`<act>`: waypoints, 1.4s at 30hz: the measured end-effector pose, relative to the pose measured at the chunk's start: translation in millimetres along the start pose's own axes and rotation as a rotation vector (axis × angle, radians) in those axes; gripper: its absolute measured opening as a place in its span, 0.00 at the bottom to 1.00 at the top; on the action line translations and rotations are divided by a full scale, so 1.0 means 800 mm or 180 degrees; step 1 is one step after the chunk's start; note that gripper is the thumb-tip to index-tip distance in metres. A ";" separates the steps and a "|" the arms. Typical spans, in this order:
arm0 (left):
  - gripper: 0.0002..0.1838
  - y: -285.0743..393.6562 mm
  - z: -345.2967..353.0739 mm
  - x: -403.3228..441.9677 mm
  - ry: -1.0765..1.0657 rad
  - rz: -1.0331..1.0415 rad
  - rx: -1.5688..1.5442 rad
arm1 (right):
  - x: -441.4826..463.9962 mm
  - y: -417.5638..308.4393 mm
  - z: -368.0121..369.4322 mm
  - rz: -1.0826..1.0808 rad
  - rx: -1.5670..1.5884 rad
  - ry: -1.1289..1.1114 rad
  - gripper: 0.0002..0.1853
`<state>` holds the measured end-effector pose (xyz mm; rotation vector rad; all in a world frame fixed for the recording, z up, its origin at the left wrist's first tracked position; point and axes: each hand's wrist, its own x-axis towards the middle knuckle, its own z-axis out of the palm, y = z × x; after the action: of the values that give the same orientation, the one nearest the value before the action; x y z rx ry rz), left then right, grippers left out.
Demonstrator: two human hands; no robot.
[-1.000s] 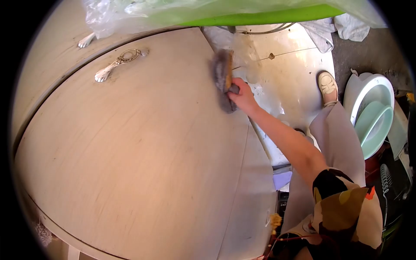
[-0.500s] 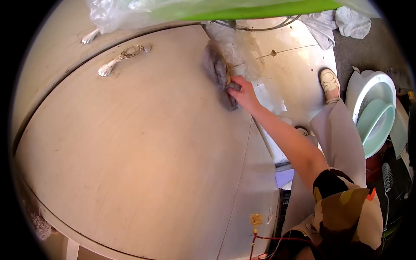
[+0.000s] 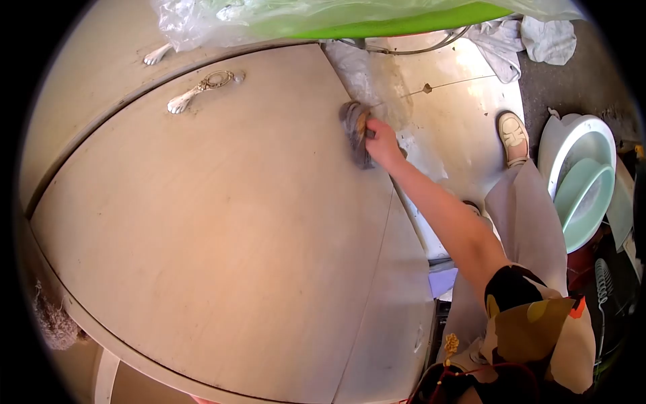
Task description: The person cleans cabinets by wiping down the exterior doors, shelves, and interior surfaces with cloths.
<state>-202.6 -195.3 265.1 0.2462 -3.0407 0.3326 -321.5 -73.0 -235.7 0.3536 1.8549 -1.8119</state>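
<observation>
A crumpled, wet-looking grey rag is pressed against the pale cabinet door near its upper right edge. My right hand is closed round the rag, the arm reaching up and left from the lower right. Part of the rag is hidden behind the fingers. An ornate metal handle sits on the door to the upper left of the hand. My left hand does not show.
Clear plastic with a green band hangs across the top. White cloths lie at the upper right. A white basin and a mint-green basin stand right of my leg and shoe. Brown fluff shows at lower left.
The rag has shifted right toward the door's edge and looks more bunched up under my right hand. The camera view has moved slightly; a necklace pendant has swung to the right.
</observation>
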 end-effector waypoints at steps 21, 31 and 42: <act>0.31 0.057 0.032 0.045 -0.0216 -0.1071 -0.1860 | -0.094 -0.176 0.012 -0.0910 0.0261 0.0213 0.15; 0.33 0.069 0.025 0.057 -0.0338 -0.0886 -0.1606 | -0.247 -0.345 0.008 -0.1980 0.0740 -0.0108 0.20; 0.30 0.053 0.038 0.050 -0.0348 -0.0969 -0.2132 | -0.125 0.032 0.016 0.0579 -0.0965 0.0527 0.09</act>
<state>-251.1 -167.3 230.2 0.6680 -2.9347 -0.7206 -223.0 -67.1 -204.0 0.5524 2.0979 -1.3922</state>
